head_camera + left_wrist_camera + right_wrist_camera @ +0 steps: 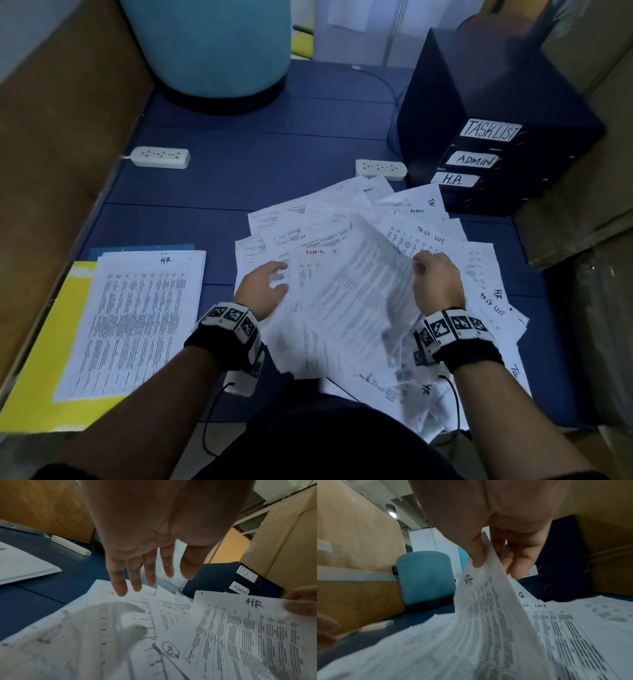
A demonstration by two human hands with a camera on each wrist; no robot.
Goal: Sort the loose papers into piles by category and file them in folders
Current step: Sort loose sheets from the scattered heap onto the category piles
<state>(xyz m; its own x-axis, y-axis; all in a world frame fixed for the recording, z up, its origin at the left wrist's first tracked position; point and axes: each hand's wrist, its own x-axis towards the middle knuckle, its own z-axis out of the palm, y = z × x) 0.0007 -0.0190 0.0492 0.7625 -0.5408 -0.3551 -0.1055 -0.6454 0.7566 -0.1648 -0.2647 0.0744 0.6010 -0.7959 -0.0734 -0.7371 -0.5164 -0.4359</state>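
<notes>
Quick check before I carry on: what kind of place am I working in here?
Likely an office storeroom or back office: labelled binders marked TASK LIST, ADMIN and H.R., loose papers spread on blue flooring, and cardboard boxes stacked alongside.

A scattered heap of loose printed papers (359, 219) lies mid-counter on the dark blue counter (239, 178), with a squared stack of white sheets marked HR (137, 318) to its left, apparently atop a yellow card folder (41, 377). Behind the heap sit two white plastic power strips (161, 157); three stacked dark blue binders (486, 137) stand at right rear, a pale blue round stool (205, 44) at left rear.
</notes>
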